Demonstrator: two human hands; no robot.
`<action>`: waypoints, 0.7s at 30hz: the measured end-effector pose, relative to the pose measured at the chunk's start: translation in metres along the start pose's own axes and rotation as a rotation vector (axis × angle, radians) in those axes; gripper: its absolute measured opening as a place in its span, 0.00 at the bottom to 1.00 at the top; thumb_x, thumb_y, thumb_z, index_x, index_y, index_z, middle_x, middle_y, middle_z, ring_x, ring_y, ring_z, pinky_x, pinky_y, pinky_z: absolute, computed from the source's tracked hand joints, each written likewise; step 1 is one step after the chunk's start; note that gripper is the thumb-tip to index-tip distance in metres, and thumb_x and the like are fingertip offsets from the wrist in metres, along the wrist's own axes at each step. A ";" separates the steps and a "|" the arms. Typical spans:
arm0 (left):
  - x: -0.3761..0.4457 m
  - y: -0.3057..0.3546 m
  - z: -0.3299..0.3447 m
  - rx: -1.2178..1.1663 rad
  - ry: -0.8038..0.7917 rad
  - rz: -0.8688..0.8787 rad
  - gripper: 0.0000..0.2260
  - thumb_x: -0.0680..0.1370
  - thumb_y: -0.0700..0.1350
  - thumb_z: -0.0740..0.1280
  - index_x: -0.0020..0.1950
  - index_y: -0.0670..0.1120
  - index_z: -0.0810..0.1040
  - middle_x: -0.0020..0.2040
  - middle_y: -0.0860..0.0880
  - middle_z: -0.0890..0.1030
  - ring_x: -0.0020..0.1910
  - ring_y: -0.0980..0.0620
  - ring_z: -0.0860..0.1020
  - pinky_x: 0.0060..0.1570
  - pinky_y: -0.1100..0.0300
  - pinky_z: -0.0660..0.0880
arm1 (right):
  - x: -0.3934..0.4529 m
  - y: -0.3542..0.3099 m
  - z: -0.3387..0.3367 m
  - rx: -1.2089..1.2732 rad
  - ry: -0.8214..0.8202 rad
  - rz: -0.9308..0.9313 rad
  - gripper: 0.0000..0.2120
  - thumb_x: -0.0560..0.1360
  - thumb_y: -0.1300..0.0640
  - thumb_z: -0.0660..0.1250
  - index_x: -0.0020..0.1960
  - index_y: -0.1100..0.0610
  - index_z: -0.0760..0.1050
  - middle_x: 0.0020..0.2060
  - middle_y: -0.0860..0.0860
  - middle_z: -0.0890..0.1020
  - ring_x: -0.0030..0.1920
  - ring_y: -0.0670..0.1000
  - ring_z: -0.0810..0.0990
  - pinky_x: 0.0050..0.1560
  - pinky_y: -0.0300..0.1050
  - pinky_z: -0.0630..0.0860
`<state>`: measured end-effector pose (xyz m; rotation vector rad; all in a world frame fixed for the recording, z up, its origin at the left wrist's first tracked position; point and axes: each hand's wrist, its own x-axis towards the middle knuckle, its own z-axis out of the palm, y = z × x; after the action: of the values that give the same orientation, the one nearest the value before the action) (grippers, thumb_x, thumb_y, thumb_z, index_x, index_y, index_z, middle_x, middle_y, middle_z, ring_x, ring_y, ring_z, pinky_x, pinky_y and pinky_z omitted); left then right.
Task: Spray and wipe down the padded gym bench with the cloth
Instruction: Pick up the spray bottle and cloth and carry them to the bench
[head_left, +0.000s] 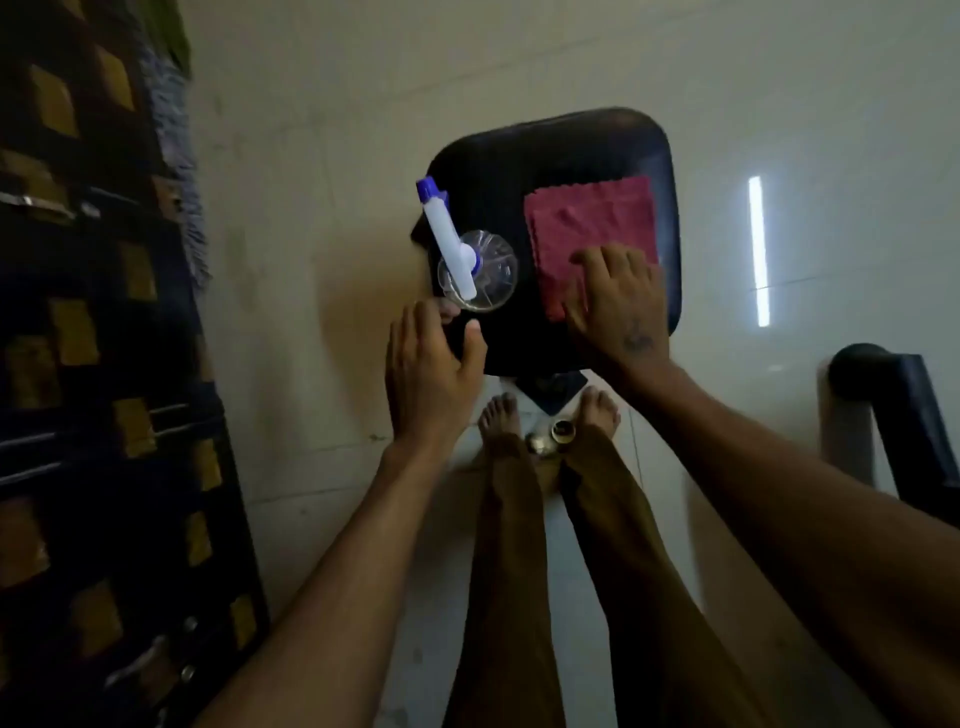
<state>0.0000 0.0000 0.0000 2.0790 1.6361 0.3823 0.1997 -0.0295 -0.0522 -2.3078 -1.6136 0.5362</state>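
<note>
A black padded bench seat (587, 150) fills the middle of the view, seen from above. A clear spray bottle (480, 270) with a white and blue trigger head stands on its left part. A red cloth (587, 223) lies flat on its right part. My right hand (618, 306) presses flat on the near corner of the cloth, fingers spread. My left hand (431, 364) is curved open just below the bottle at the seat's near left edge, fingertips close to the bottle's base, not clearly gripping it.
My bare feet (550, 415) stand on the pale tiled floor (322, 208) under the seat, with small round metal pieces between them. A dark patterned structure (104, 364) lines the left side. A black padded roller and frame (883, 395) stand at right.
</note>
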 end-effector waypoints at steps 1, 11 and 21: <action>0.006 -0.006 0.009 -0.034 -0.005 0.002 0.09 0.79 0.48 0.66 0.55 0.44 0.74 0.52 0.47 0.76 0.52 0.49 0.74 0.52 0.56 0.71 | 0.005 0.005 0.014 -0.013 -0.017 -0.006 0.20 0.78 0.49 0.56 0.65 0.59 0.72 0.61 0.60 0.77 0.61 0.62 0.74 0.61 0.57 0.68; 0.050 -0.011 0.031 -0.208 0.115 0.081 0.40 0.78 0.59 0.67 0.76 0.33 0.55 0.76 0.42 0.62 0.73 0.67 0.58 0.69 0.74 0.57 | 0.024 0.042 0.064 -0.253 -0.122 -0.073 0.40 0.79 0.28 0.49 0.82 0.51 0.49 0.80 0.60 0.50 0.80 0.62 0.47 0.77 0.67 0.44; 0.067 -0.001 0.011 -0.151 -0.066 0.056 0.35 0.78 0.47 0.73 0.75 0.31 0.60 0.53 0.36 0.80 0.49 0.46 0.79 0.51 0.52 0.80 | 0.032 0.032 0.040 -0.071 -0.157 -0.062 0.30 0.80 0.55 0.67 0.78 0.57 0.61 0.77 0.61 0.62 0.77 0.65 0.61 0.76 0.60 0.55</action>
<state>0.0213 0.0634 -0.0142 2.0068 1.4669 0.4365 0.2185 -0.0101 -0.1059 -2.3079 -1.7974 0.6706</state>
